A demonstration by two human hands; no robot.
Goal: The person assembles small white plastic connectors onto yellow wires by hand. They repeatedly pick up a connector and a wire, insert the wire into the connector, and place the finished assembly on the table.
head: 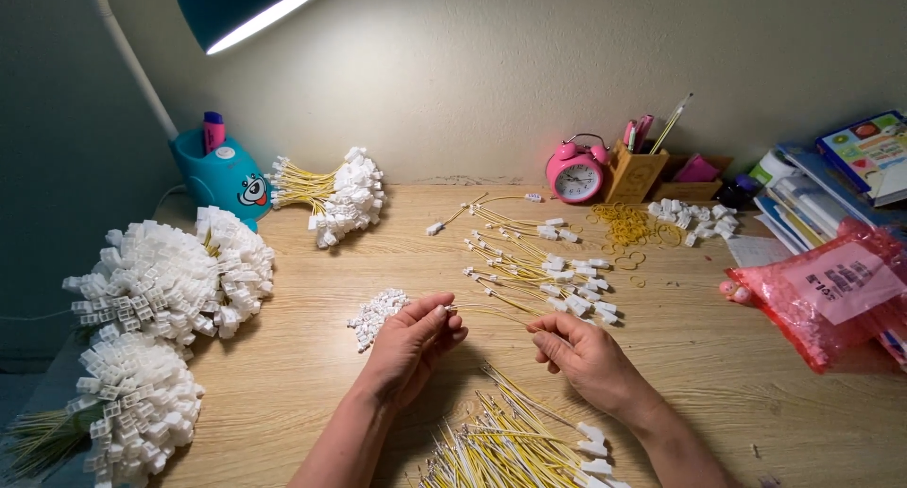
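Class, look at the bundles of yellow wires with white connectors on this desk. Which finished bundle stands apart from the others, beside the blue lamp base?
The small bundle at the back, right of the blue lamp base. The two big bundles lie together at the desk's left edge.

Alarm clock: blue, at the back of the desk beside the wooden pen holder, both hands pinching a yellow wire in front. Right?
Not quite: the head view shows the alarm clock is pink. It does stand beside the wooden pen holder, and the left hand and right hand pinch the yellow wire.
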